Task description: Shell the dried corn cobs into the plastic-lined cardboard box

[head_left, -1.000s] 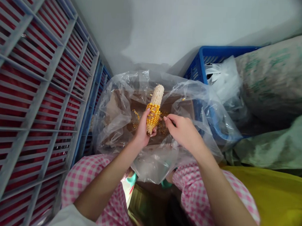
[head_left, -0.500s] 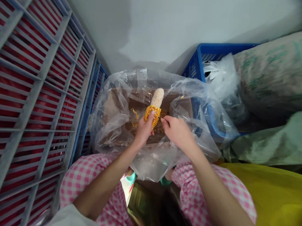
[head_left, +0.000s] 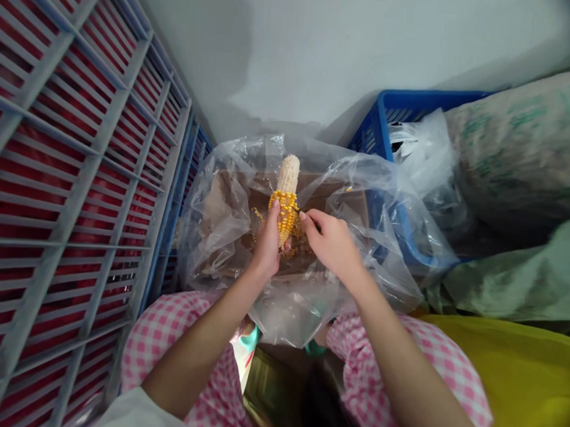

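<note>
My left hand [head_left: 268,239] is closed around the lower part of an ear of corn [head_left: 288,204]. The ear's upper end is bare pale cob, while yellow kernels cover the part nearer my palm. My right hand [head_left: 330,239] is pinched on a thin dark tool [head_left: 300,210], its tip touching the right side of the kernels. Most of that tool is hidden by my fingers, so its kind cannot be made out. Below both hands is a cardboard box [head_left: 315,182] lined with a clear plastic bag [head_left: 227,236], with loose kernels [head_left: 290,254] inside.
A tall slatted crate [head_left: 78,185] with red behind it stands on the left. To the right is a blue crate [head_left: 381,117] holding white plastic bags [head_left: 422,150], with a stuffed sack [head_left: 524,142] beside it. A yellow sack [head_left: 528,375] lies at lower right; a wall rises behind.
The ear has turned more upright and shifted slightly left, with my left hand. My right hand has brought the dark tool against the kernels. The whole view has shifted slightly.
</note>
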Demonstrator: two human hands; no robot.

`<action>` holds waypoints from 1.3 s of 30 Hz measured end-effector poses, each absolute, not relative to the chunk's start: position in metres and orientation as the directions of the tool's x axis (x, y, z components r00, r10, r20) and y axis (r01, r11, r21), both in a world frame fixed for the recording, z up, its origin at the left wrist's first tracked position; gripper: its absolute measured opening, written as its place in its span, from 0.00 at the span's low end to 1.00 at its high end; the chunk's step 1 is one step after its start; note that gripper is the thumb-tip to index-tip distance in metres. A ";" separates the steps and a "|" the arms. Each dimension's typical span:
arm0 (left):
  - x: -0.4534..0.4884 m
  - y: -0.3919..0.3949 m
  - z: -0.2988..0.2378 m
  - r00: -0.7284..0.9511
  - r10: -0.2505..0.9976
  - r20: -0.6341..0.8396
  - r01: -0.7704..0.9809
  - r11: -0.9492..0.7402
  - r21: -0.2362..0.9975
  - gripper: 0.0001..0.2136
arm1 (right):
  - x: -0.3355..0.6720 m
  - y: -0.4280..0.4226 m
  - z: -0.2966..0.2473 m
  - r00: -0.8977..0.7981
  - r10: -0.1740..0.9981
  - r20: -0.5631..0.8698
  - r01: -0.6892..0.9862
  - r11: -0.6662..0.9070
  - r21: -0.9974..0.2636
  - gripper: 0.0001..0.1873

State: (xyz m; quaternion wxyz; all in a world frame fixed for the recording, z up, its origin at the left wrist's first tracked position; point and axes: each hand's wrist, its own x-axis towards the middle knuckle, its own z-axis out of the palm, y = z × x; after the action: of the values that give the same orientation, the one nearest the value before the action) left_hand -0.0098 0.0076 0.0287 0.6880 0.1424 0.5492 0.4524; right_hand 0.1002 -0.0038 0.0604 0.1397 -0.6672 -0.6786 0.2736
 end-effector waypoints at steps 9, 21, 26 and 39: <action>-0.011 0.010 0.031 -0.152 0.803 -0.577 -0.348 0.503 0.791 0.20 | 0.113 -0.008 0.068 -0.046 0.992 -0.116 0.812 -0.031 -0.583 0.18; -0.007 -0.001 0.023 -0.107 0.915 -0.389 0.060 0.397 0.916 0.20 | 0.124 -0.004 0.077 -0.102 0.951 -0.291 0.889 -0.043 -0.455 0.15; -0.002 -0.002 0.021 -0.051 0.878 -0.477 0.051 0.479 0.876 0.20 | 0.123 -0.005 0.062 -0.124 0.950 -0.287 0.834 -0.058 -0.549 0.15; -0.002 -0.003 0.017 -0.097 0.792 -0.602 -0.405 0.521 0.751 0.19 | 0.073 -0.004 0.022 0.176 0.949 -0.263 0.342 -0.309 -0.887 0.17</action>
State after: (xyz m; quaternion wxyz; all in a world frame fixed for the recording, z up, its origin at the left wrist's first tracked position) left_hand -0.0022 -0.0027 0.0174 0.6508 0.1669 0.5807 0.4598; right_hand 0.0730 -0.0040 0.0221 0.3493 -0.6827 -0.4727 0.4342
